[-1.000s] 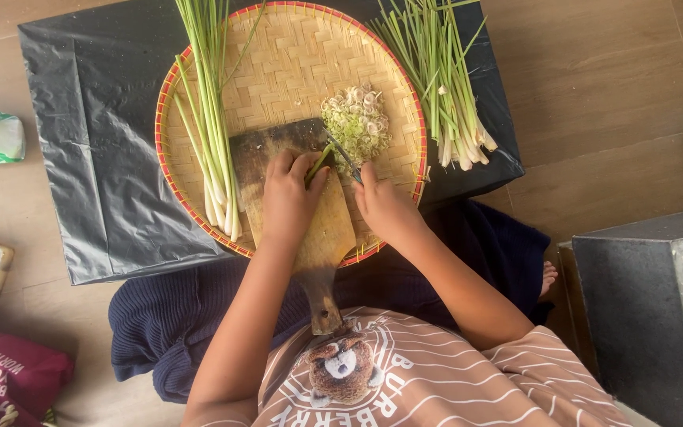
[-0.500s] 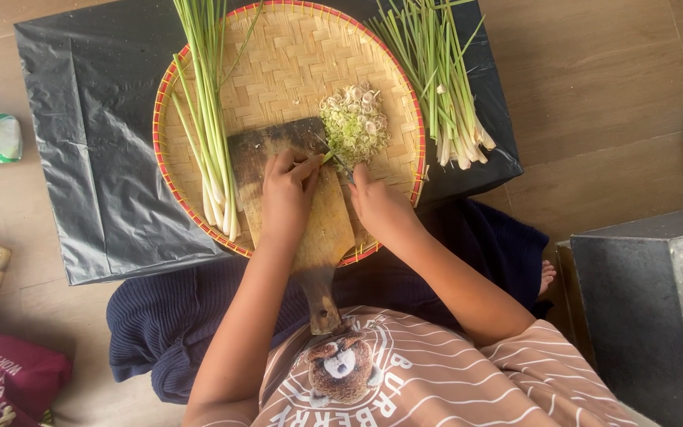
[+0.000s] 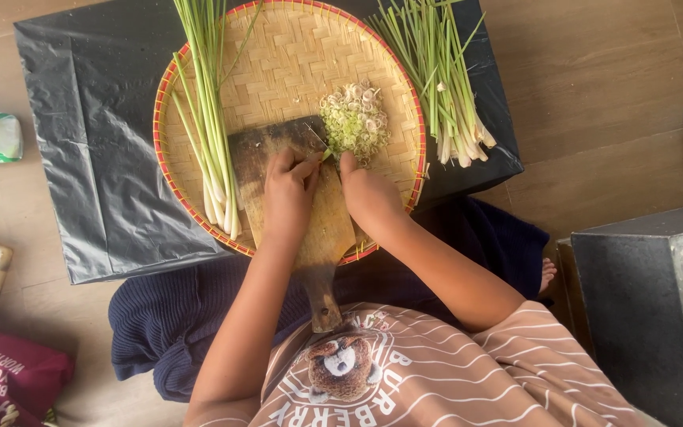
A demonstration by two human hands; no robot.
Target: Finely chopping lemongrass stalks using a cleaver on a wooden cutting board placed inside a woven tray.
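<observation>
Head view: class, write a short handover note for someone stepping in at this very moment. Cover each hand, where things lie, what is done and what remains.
Left hand: pressing a green stalk end onto the wooden chopping board.
Right hand: beside it on the board; whether it holds a blade is hidden.
Done: sliced pile on the woven tray.
Left: whole stalks on the tray's left, a further bunch on the black sheet.

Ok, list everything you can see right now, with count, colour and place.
woven tray: one, tan with red rim, on the black sheet
black sheet: one, covering a low stand
cutting board: one, brown wood, on the tray
sliced pieces: one pile, pale green, on the tray beside the board
long stalks: one bundle, green and white, tray's left side
trimmed stalks: one bundle, green, right of the tray
blue cloth: one, under the person
left hand: on the board
right hand: on the board
</observation>
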